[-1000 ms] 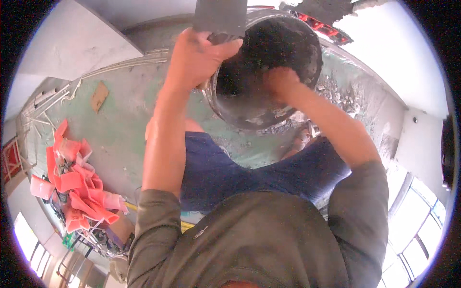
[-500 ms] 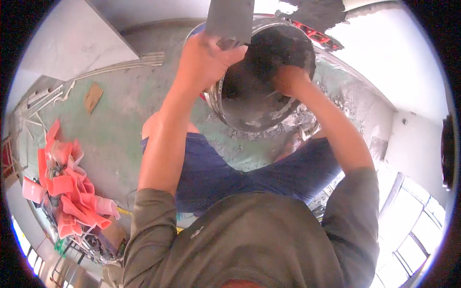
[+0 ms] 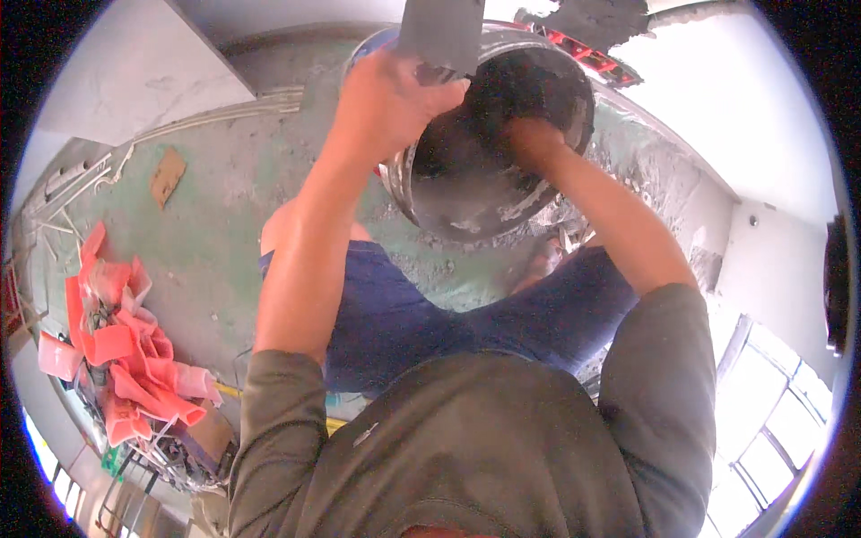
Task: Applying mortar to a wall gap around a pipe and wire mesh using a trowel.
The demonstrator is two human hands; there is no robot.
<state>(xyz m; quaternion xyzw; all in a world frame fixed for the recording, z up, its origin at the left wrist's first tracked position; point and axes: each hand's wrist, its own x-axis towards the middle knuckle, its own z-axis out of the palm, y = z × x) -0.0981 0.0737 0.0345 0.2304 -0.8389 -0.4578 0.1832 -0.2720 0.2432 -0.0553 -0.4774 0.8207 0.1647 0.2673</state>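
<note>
A round, dark-lined bucket [image 3: 480, 211] stands tilted between my feet and the wall, its mouth turned toward me. At its left rim, my left hand [image 3: 390, 94] is closed around a trowel with a flat grey blade [image 3: 439, 34], which points away from me. The thumb of that hand stretches over the bucket's opening. My right hand [image 3: 535, 143] reaches into the bucket from the right. Its fingers are lost in the dark interior, so what they grip, if anything, is hidden.
Crumpled pink foam sheeting [image 3: 143, 359] lies in a heap at the left. Behind it, a brown scrap [image 3: 168, 177] rests on the dusty green floor. A large pale panel [image 3: 134, 72] leans at the far left. A red slatted object [image 3: 587, 56] lies beyond the bucket.
The trowel has shifted slightly right and away from me. My right hand has moved a little left inside the bucket. My left hand still grips the trowel.
</note>
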